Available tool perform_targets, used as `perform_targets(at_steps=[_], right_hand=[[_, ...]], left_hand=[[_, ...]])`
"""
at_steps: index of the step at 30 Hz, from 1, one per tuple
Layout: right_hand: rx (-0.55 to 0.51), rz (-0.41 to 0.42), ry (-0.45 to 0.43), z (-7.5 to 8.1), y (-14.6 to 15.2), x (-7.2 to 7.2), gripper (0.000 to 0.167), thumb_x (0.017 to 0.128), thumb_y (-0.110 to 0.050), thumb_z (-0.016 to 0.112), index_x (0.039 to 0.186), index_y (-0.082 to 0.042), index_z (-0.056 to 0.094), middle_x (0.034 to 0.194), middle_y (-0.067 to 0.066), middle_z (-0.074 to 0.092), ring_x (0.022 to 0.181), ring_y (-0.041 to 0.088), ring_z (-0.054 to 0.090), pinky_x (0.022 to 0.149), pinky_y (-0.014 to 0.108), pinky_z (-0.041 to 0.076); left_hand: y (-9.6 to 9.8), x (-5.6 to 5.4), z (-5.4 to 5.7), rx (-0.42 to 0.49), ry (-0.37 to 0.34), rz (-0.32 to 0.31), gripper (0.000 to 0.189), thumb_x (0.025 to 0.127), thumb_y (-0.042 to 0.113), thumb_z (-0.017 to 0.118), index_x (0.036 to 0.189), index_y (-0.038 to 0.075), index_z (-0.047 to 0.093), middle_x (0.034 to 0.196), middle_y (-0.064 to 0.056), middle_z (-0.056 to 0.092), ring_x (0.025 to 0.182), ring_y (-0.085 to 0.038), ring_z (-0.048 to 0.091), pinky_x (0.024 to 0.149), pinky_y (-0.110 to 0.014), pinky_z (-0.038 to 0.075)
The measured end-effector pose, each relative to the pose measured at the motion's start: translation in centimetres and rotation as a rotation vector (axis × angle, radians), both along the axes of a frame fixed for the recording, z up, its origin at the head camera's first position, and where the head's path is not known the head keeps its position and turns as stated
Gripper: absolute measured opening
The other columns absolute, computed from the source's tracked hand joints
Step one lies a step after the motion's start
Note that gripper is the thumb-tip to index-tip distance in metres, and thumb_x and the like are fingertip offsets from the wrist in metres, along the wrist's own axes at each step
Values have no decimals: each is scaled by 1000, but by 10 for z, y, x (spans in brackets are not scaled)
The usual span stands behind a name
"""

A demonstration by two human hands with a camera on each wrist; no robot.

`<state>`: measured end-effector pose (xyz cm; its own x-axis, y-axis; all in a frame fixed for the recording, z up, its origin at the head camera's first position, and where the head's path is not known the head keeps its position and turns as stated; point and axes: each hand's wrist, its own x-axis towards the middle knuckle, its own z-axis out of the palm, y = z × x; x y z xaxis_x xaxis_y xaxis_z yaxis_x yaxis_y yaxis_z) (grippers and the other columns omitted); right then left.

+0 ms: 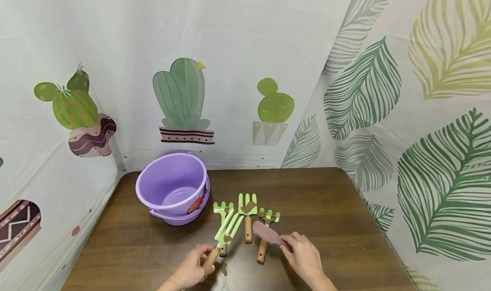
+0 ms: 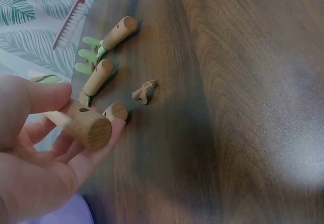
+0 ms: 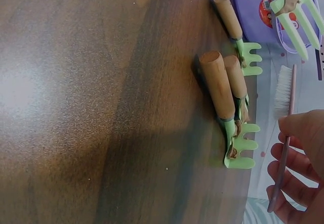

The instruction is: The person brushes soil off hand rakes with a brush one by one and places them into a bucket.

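Note:
My left hand [image 1: 193,266] grips the wooden handle of a green garden fork [image 1: 210,259], raised with its tines slanting up and away. A brown smear [image 1: 227,238] sticks to the fork's head. In my right hand [image 1: 304,257] is a pink brush [image 1: 267,233], pinched by its handle, its white bristles [image 3: 283,92] facing the tools. Below the brush lies a small green rake [image 1: 262,248] with brown matter on it. Another garden fork [image 1: 248,229], also soiled, lies in the middle. A second rake [image 1: 223,207] is partly hidden behind the held fork.
A purple bucket [image 1: 176,212] stands at the table's back left, its inside showing no contents. One brown lump [image 2: 145,91] lies on the dark wooden table [image 1: 326,206] near the held fork's handle. Patterned cloth [image 1: 238,39] hangs behind the table.

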<state>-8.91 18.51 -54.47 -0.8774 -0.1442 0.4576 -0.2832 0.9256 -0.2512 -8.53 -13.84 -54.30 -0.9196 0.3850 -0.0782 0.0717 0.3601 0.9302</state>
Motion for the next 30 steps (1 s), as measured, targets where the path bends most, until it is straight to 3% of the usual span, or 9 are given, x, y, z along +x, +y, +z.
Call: perform_targets(at_steps=[4,10,18,25,30], right_hand=[[-4,-1,-10,1,0,0,27,64,-21,81,88,-23,71,74,-16,56,61,1,45,48,19,38],[-2,-1,-11,1,0,0,27,64,-21,81,88,-24,70,74,-16,55,62,1,46,48,20,38],[2,-2,-7,1,-1,0,27,64,-21,81,88,-24,70,73,-16,55,62,1,47,48,20,39],[2,-6,-26,2,-1,1,26,64,-21,81,88,-24,70,73,-16,55,62,1,46,48,20,39],[5,-5,-23,2,-1,0,26,64,-22,81,88,-24,70,73,-16,55,62,1,47,49,21,40]], left_hand=[[0,1,0,-19,23,22,36,71,-1,68,105,3,59,88,-8,50,57,-4,52,42,-23,48],[-1,1,1,-18,21,-7,36,72,1,69,107,3,58,80,-6,53,55,-3,53,42,-23,47],[-2,0,4,-133,152,-21,30,71,9,71,100,6,63,74,3,59,64,0,51,59,-21,43],[-4,-1,3,-95,100,-74,29,76,4,65,105,3,61,77,-3,64,63,-3,56,57,-21,46],[-3,1,5,-108,90,-69,28,77,1,62,105,3,61,81,-7,65,64,-3,57,59,-21,45]])
